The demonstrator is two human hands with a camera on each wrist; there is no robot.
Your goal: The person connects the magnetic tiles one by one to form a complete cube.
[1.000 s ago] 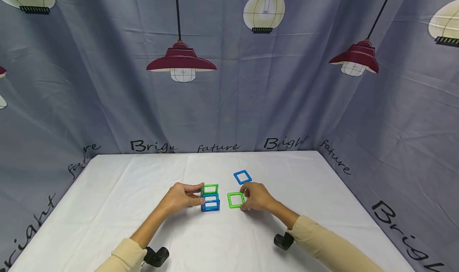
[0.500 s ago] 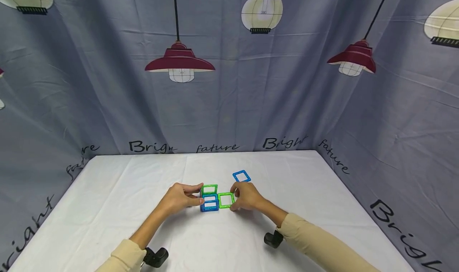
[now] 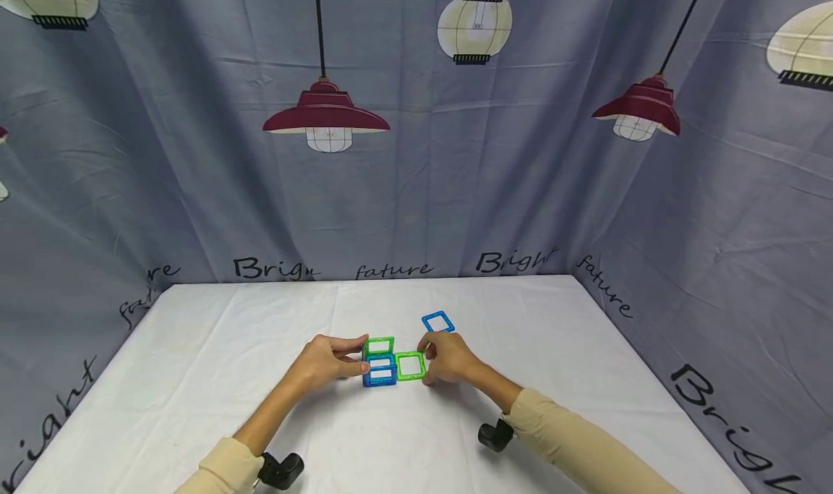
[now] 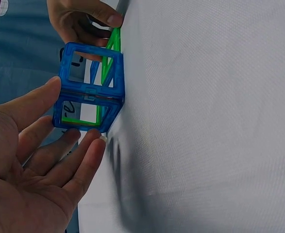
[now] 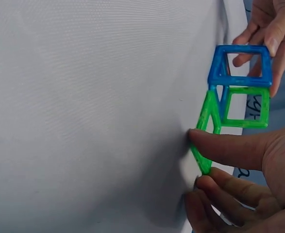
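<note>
A small structure of square magnetic tiles stands mid-table in the head view, with blue tiles (image 3: 379,384) in front and an upright green tile (image 3: 379,339) behind. My left hand (image 3: 319,362) holds its left side, the thumb at the near corner and the index finger at the far one. The left wrist view shows that thumb on the blue frames (image 4: 91,90). My right hand (image 3: 452,357) pinches a second green tile (image 3: 410,378) by its right edge. That tile lies nearly flat, its left edge touching the structure's blue base, as the right wrist view also shows.
A loose blue tile (image 3: 426,323) lies behind my right hand, partly hidden by it. The white-covered table (image 3: 260,313) ends at a grey-blue curtain (image 3: 403,212) at the back. Black wrist mounts (image 3: 282,471) hang under both forearms.
My right hand has slid the green tile left across the table until it met the blue tiles. In the last half second both hands have stayed almost still. The left hand keeps its hold.
</note>
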